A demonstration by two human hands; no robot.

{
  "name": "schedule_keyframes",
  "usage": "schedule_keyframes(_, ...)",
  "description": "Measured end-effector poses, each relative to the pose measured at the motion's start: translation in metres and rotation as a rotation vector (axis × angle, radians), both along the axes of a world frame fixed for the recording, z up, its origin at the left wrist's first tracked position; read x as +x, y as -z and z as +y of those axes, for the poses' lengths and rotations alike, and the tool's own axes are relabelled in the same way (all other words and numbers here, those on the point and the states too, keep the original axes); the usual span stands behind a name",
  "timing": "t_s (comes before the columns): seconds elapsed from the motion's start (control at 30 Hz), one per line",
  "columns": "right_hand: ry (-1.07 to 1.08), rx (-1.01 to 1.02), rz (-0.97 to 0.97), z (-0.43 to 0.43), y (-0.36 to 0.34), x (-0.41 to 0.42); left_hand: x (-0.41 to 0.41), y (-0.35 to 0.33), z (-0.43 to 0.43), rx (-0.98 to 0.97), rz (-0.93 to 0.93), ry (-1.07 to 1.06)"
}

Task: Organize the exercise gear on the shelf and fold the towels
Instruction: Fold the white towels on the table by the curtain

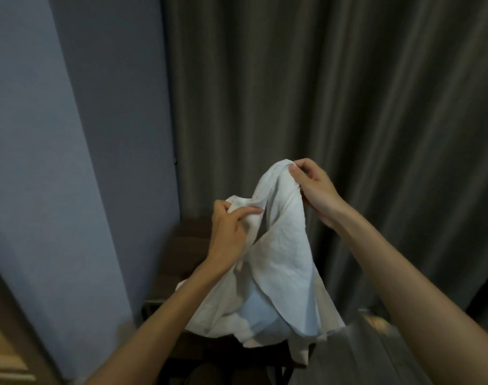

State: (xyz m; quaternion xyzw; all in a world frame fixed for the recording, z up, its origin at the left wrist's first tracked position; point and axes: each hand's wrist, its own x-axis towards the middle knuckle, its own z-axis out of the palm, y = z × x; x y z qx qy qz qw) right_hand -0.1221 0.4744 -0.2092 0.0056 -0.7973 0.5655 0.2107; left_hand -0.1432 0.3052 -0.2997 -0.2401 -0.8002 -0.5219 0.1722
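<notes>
A crumpled white towel (281, 259) hangs in the air in front of me, held up by both hands. My left hand (229, 232) grips a bunched edge of it at the left. Higher up and to the right, my right hand (315, 187) pinches another part of the towel's top edge between thumb and fingers. The cloth droops in loose folds down over a dark wooden shelf (181, 251), hiding most of the shelf's top. No exercise gear shows in this view.
A grey curtain (334, 93) fills the background behind the towel. A pale blue wall (56, 134) stands to the left, meeting the shelf's side. Wooden floor (376, 351) shows at the lower right, and a light-coloured object (3, 357) sits at the lower left edge.
</notes>
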Motion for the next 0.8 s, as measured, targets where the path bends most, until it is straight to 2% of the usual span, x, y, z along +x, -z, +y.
schedule_keyframes(0.17,-0.025,0.024,0.004,-0.002,0.012,0.0,-0.002,0.013,0.005,-0.33,-0.155,0.25)
schedule_keyframes(0.37,0.029,-0.03,0.056,0.002,0.022,-0.002,-0.001,0.039,-0.001,-0.524,-0.245,0.281)
schedule_keyframes(0.43,0.027,-0.046,0.074,0.004,0.022,-0.002,0.002,0.046,0.0,-0.488,-0.256,0.292)
schedule_keyframes(0.57,0.185,-0.054,0.148,0.014,0.025,-0.003,-0.003,0.035,-0.011,-0.423,-0.055,0.19)
schedule_keyframes(0.67,0.334,-0.071,0.168,0.028,0.028,0.002,-0.013,0.01,-0.033,-0.523,0.169,0.034)
schedule_keyframes(0.73,0.362,-0.093,0.217,0.033,0.029,0.006,-0.021,-0.014,-0.045,-0.638,0.337,-0.104)
schedule_keyframes(0.8,0.368,-0.035,0.305,0.032,0.025,0.01,-0.025,-0.045,-0.054,-0.659,0.498,-0.223)
